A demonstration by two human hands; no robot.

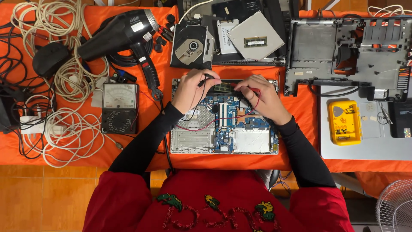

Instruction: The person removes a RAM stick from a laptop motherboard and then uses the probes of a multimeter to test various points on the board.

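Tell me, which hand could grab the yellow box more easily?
Probably the right hand. The yellow box lies on the person's right side, past that hand, while the left hand holds a black probe farther away over the laptop board.

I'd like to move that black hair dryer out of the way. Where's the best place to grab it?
Take the hair dryer by its handle, coming from the near side. The handle juts toward the person, slim enough for a hand to wrap, while the barrel is bulky and lies among cables.
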